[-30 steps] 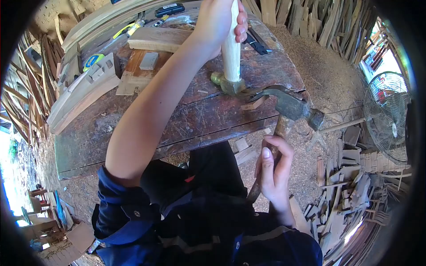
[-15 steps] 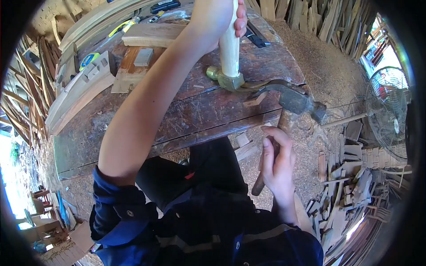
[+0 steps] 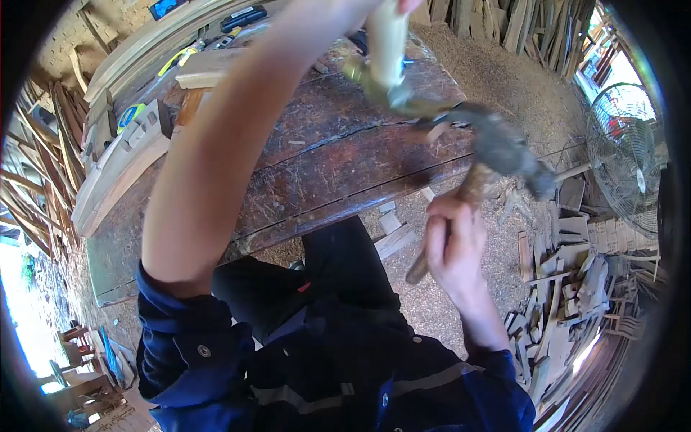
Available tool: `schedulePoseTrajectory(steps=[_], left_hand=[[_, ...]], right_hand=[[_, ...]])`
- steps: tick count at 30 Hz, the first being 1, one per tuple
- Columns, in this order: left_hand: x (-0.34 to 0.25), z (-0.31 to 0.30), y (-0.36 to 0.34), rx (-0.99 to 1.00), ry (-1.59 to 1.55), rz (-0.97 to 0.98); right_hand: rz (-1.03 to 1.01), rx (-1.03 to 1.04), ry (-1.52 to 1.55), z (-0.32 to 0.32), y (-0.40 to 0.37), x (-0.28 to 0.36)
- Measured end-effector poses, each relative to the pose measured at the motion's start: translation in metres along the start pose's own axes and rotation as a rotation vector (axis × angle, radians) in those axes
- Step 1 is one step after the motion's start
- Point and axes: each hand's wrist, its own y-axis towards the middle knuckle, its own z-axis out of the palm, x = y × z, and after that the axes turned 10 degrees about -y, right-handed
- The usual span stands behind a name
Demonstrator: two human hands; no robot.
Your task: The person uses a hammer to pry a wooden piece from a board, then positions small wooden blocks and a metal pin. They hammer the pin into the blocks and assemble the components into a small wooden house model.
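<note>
The bare left arm (image 3: 209, 165) reaches from a rolled blue sleeve across the tabletop (image 3: 324, 165) to its far side. There the left hand (image 3: 353, 9), blurred and partly cut off, grips a pale handle (image 3: 389, 39). The right hand (image 3: 450, 248), just off the tabletop's near edge, is fisted round a wooden handle (image 3: 417, 270).
</note>
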Motion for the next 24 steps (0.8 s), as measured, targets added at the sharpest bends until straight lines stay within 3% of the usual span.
schedulePoseTrajectory(steps=[3,9,14,20,22,24], left_hand=[[0.046,-0.022,-0.025,-0.126,-0.212,-0.191],[0.038,-0.01,-0.017,-0.084,-0.158,-0.137],[-0.018,0.018,0.0,0.048,0.044,0.07],[0.025,0.005,-0.048,0.014,-0.012,-0.333],[0.033,0.006,-0.049,0.225,0.106,-0.224],[0.041,0.02,-0.037,0.25,0.362,-0.259]], right_hand=[[0.0,0.108,0.013,0.009,-0.022,-0.01],[-0.033,0.02,-0.013,0.009,-0.015,-0.008],[-0.021,-0.029,0.038,0.004,-0.001,-0.007],[0.004,0.084,0.027,0.031,-0.059,-0.023],[-0.009,0.123,-0.038,0.021,-0.055,-0.02],[-0.06,0.234,-0.107,0.013,-0.055,-0.017]])
